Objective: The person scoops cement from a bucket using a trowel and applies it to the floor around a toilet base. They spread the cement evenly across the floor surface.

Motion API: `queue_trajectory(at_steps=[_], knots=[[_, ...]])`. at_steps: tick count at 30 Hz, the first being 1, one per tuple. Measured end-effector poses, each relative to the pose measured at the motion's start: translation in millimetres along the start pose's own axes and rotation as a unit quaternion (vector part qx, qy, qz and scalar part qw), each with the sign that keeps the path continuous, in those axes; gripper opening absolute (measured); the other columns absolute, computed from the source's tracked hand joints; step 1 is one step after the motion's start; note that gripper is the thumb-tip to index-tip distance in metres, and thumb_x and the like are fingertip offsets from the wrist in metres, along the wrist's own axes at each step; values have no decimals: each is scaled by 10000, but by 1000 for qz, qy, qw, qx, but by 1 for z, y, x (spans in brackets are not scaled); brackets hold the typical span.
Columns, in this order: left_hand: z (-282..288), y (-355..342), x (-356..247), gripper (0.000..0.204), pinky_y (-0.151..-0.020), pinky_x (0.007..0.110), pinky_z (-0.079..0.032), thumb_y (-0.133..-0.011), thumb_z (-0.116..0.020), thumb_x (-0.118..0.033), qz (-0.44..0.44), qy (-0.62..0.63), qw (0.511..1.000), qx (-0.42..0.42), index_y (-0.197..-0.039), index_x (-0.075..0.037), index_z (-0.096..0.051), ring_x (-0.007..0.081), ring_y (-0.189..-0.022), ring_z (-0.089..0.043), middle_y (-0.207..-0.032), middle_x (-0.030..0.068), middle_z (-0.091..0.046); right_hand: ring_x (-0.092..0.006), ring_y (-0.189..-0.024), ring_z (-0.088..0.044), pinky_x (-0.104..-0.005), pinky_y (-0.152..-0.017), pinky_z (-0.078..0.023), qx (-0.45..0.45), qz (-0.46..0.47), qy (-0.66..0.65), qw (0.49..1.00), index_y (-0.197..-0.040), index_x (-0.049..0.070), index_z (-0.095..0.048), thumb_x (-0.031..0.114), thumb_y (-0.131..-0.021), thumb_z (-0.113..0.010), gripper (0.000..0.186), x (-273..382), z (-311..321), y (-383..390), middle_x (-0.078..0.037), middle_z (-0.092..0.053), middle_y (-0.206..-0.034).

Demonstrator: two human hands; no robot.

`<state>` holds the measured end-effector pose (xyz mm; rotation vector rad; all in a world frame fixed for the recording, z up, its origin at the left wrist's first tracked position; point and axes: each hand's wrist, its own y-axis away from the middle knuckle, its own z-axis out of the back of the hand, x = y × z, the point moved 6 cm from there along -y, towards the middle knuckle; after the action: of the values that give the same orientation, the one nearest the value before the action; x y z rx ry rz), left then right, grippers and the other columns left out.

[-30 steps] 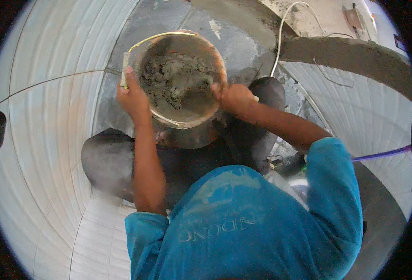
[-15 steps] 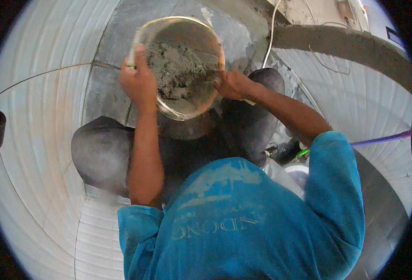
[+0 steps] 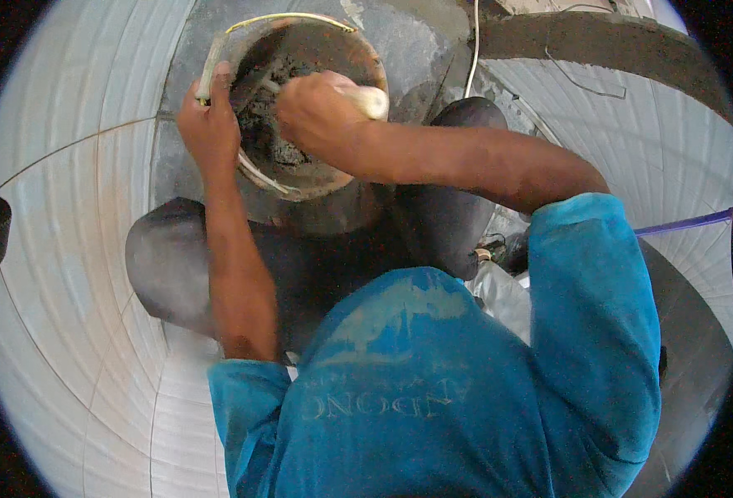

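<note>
A round bucket [image 3: 381, 68] with grey, lumpy mortar [image 3: 288, 151] inside stands between my knees. My left hand [image 3: 209, 124] is closed round the pale grip of the bucket's wire handle [image 3: 292, 15], at the rim's left side. Over the bucket's mouth, my right hand [image 3: 321, 116] grips a trowel by its thick whitish handle [image 3: 373, 102]. The handle's butt points right, and a thin shank shows left of the fist. The trowel's blade cannot be made out against the mortar and is partly hidden by my hand.
Grey floor tiles [image 3: 200, 25] lie beneath the bucket. White ribbed sheeting [image 3: 76, 232] rises at the left. At the upper right are a curved mortar-coated edge [image 3: 607, 46], a white cable [image 3: 473, 50] and a bent wire [image 3: 582, 81]. A purple rod [image 3: 682, 222] lies right of my arm.
My right hand has moved left from the bucket's right rim to above the mortar, its forearm now across the rim. The bucket and my left hand have shifted slightly left and up.
</note>
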<state>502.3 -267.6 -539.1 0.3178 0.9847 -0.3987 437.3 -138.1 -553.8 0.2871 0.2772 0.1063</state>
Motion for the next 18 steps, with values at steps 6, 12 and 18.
queue_trajectory(at_steps=[6, 12, 18], knots=[[11, 1, 7, 514, -594, 322, -404, -860, -612, -478, 8, 5, 999, -34, -852, 36, -634, 152, -618, -488, -642, 62, -540, -270, -663, -648, -396, -476, -520, 110, 2, -181, 977, -1125, 17, -542, 235, -836, -530, 362, 2, -18, 75, -133, -630, -791], [7, 2, 22, 548, -661, 331, -435, -844, -622, -503, 51, 47, 998, 2, -953, 34, -648, 176, -666, -516, -704, 72, -588, -348, -726, -669, -448, -569, -556, 81, -146, -249, 954, -1282, 60, -433, 141, -875, -458, 416, -24, -57, 44, -189, -641, -817], [12, 7, 32, 529, -706, 342, -444, -852, -618, -485, 116, 92, 987, -62, -971, 30, -649, 190, -716, -544, -776, 88, -617, -388, -647, -644, -487, -555, -530, 134, -115, -351, 919, -1142, 73, -482, 282, -885, -503, 331, -13, -48, 81, -200, -629, -796]])
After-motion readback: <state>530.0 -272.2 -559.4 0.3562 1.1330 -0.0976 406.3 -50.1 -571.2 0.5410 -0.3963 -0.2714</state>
